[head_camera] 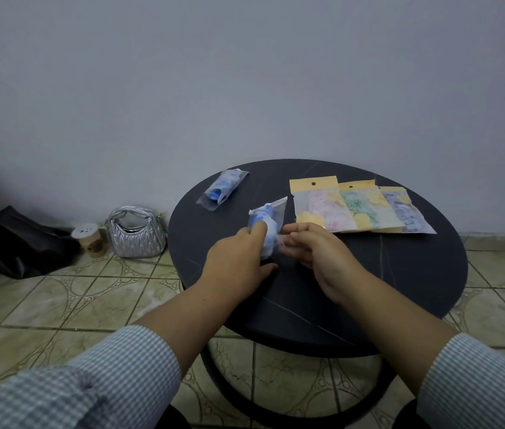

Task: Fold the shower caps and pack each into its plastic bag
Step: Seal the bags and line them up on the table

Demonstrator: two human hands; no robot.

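From the head camera I see my left hand [239,258] gripping the folded blue shower cap [265,226] inside its clear plastic bag [279,212], above the round dark table [400,274]. My right hand [322,252] pinches the bag's near edge.

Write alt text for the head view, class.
Both hands, left hand and right hand, hold a blue shower cap in a clear plastic bag above a round dark table; four packed bags lie farther back.
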